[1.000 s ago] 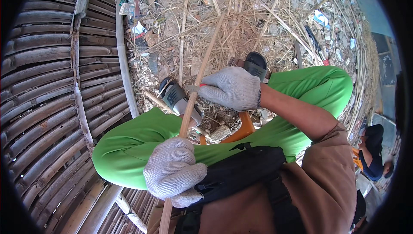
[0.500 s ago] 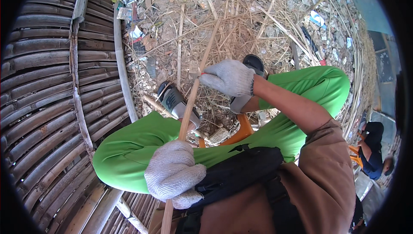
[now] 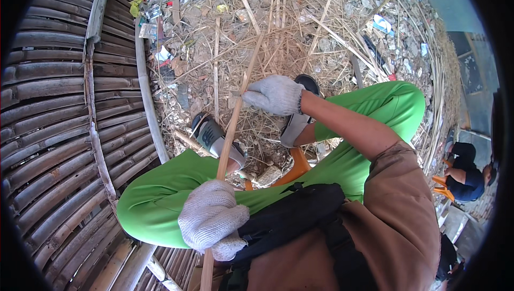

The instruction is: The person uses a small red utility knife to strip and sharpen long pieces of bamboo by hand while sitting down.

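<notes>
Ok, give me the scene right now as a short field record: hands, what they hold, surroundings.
left hand: gloved, closed around the lower part of the bamboo strip
right hand: gloved, pinching the strip higher up
strip: long, thin, tan, running up from the lap over the ground
legs: green trousers, dark shoes
ground: dry stalks, stones, litter
left side: curved bamboo slat structure
other person: crouched at right edge

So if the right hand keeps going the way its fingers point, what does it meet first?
The right hand points left, fingertips already at the bamboo strip. Past it, probably the straw-littered ground, then the curved bamboo wall; depth is unclear.
</notes>
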Demonstrator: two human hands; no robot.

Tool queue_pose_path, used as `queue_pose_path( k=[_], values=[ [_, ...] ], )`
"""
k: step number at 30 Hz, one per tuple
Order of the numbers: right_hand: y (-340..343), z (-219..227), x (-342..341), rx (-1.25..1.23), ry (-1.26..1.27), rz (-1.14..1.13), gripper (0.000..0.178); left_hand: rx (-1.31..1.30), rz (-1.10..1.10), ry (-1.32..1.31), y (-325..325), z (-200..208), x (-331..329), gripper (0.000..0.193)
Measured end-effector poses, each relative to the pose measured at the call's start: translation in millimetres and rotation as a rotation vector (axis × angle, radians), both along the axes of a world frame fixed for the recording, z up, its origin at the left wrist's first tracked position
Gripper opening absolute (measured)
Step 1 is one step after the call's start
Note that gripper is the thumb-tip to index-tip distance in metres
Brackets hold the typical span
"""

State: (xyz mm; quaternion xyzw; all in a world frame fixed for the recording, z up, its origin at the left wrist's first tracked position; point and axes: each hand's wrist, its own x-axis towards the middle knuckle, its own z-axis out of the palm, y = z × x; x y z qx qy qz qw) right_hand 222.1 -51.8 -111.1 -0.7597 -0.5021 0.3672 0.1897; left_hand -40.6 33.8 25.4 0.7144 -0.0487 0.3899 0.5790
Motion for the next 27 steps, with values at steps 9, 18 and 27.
queue_pose_path(
  k=[9,18,27],
  values=[
    [2,-9,10,-0.073,-0.036,-0.019,0.062,0.002,0.040,0.004,-2,4,2,0.056],
    [2,-41,40,-0.085,-0.053,-0.066,0.067,0.004,0.015,0.011,0,1,3,0.058],
    [-27,-106,99,-0.319,-0.140,-0.188,0.075,0.057,-0.147,0.020,8,2,5,0.052]
  ],
)
